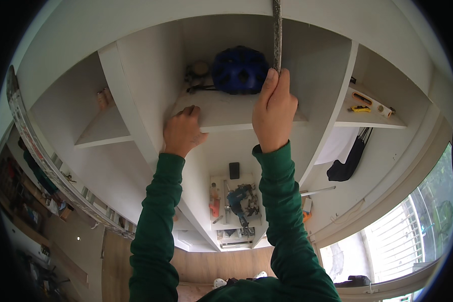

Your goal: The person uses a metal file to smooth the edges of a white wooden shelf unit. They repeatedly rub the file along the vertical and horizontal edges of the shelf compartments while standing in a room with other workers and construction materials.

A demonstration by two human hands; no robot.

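Observation:
My right hand is closed around the lower end of a long, narrow strip with a worn, speckled surface. The strip runs upright past the top of the white cabinet, and its upper end is out of view. My left hand grips the front edge of a white shelf, fingers on top and thumb at the front. Behind my hands, a blue helmet sits on that shelf, beside a dark strap and a round, pale object in shadow.
At right, a shelf holds a yellow utility knife and a spirit level; a black bag hangs below. Lower down lie a teal power tool and a black box. A ladder stands left, a window right.

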